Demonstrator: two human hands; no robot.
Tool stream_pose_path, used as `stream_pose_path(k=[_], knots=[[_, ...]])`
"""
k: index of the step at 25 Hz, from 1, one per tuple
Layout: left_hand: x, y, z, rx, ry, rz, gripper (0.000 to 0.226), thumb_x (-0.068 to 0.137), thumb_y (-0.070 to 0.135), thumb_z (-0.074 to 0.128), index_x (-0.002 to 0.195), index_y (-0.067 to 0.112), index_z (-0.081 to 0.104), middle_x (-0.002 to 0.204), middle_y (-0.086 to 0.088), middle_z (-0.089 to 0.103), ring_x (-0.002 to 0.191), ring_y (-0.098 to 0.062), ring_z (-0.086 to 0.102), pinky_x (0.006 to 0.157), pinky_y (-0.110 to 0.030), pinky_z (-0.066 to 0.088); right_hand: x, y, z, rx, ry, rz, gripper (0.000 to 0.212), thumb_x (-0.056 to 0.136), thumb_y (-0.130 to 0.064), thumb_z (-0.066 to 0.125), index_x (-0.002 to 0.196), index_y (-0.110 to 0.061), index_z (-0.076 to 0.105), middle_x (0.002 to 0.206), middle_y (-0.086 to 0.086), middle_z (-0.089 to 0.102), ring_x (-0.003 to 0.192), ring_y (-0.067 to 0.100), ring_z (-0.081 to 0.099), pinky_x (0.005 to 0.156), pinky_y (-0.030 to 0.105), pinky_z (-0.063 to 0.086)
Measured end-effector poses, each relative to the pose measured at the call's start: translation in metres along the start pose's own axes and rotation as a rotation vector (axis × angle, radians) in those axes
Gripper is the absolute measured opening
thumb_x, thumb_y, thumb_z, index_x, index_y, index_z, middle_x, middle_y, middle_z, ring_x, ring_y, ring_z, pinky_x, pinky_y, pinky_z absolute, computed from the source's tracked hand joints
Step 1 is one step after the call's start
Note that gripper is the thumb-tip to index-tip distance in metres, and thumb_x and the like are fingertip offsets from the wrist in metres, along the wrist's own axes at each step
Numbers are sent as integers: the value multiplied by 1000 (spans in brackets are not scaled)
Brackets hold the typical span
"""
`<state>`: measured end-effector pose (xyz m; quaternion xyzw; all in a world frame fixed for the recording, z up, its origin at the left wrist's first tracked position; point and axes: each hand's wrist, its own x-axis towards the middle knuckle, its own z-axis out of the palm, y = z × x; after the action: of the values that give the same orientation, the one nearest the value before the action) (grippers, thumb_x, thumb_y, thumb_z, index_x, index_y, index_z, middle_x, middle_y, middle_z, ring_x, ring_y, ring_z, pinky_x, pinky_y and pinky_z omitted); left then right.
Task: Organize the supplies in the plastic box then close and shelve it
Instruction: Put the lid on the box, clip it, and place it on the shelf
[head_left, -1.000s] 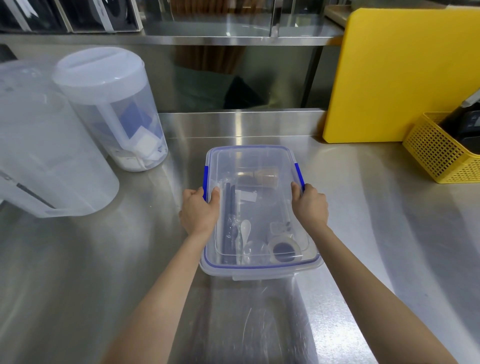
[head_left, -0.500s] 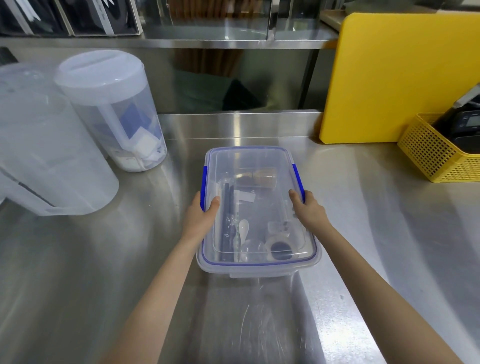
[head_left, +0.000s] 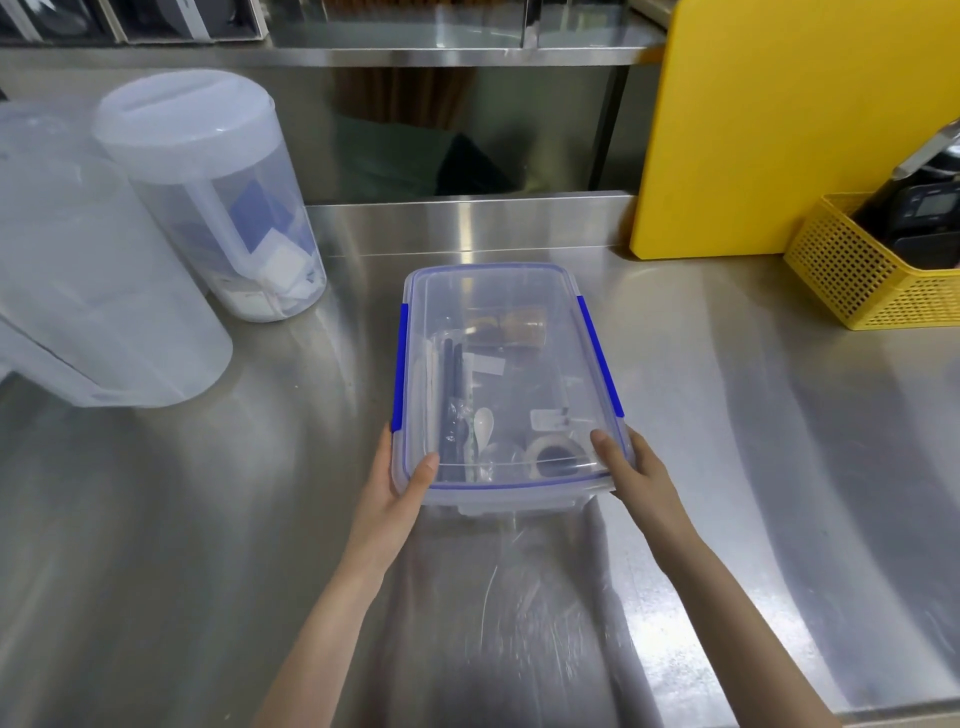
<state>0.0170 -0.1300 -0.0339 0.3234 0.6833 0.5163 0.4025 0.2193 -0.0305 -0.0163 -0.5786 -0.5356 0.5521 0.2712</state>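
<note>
Gripping the plastic box (head_left: 506, 384) at its near corners now: my left hand (head_left: 397, 486) is wrapped around the near-left corner with the thumb lying on the lid, and my right hand (head_left: 636, 475) is clamped the same way on the near-right corner. A second ago both hands sat further up the long sides, beside the blue latches (head_left: 399, 371), so they have slid back toward me along the rim. Lid is on and appears seated all round; both side latches look folded down, though I cannot confirm they are fully snapped. Box rests mid-counter on the steel worktop (head_left: 208, 519), long axis pointing away from me. Through the lid I see dark pens at left, a white spoon (head_left: 483, 423), a tape roll (head_left: 553, 454) near the front and a brownish item at the far end. Reading: sorting and closing look finished, and this regrip suits a lift, so shelving is what remains. Surroundings: two frosted lidded containers (head_left: 208, 192) well apart at left, yellow cutting board (head_left: 795, 119) upright at far right, yellow basket (head_left: 872, 270) beside it, steel shelf (head_left: 415, 49) above the back edge. Risk noted: supplies lie loose, so tilting will shift them
</note>
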Motion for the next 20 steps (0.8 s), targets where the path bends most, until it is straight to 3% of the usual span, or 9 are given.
stream_pose_path(k=[3,7,10,13,17,20], knots=[[-9,-2,3,-38,16,8,64,75,50,52,136,41,32,130,26,48,120,10,44,103,-21,31,-8,4,3,48,10,24,41,93,-37,47,125,-12,51,114,7,61,104,23,60,89,31,50],[-13,-1,5,-67,64,29,45,76,46,52,119,52,41,115,33,56,104,23,50,90,-10,38,-13,5,9,99,95,23,31,93,-33,48,113,-10,55,100,5,60,80,9,58,65,16,45],[-14,2,5,-103,69,28,43,75,46,53,116,52,41,112,36,54,100,26,50,88,-8,36,-13,5,10,159,116,19,33,93,-28,50,116,-6,56,99,7,62,78,8,58,63,16,45],[-11,7,3,-109,107,72,52,79,45,56,130,41,42,127,25,54,116,12,49,98,-15,34,-11,-1,8,205,120,12,33,92,-27,53,115,-5,59,93,5,63,79,12,60,68,20,48],[-2,18,0,-119,122,108,61,79,43,54,137,31,39,134,15,52,119,6,49,95,-6,38,-5,-11,11,240,133,-1,31,91,-25,55,113,-4,59,95,8,64,81,19,59,75,27,48],[12,30,-5,-136,117,151,66,78,50,61,137,31,39,135,14,52,123,1,48,104,-21,37,5,-30,13,249,136,-37,27,90,-23,56,108,-3,61,84,4,63,75,16,59,69,24,48]])
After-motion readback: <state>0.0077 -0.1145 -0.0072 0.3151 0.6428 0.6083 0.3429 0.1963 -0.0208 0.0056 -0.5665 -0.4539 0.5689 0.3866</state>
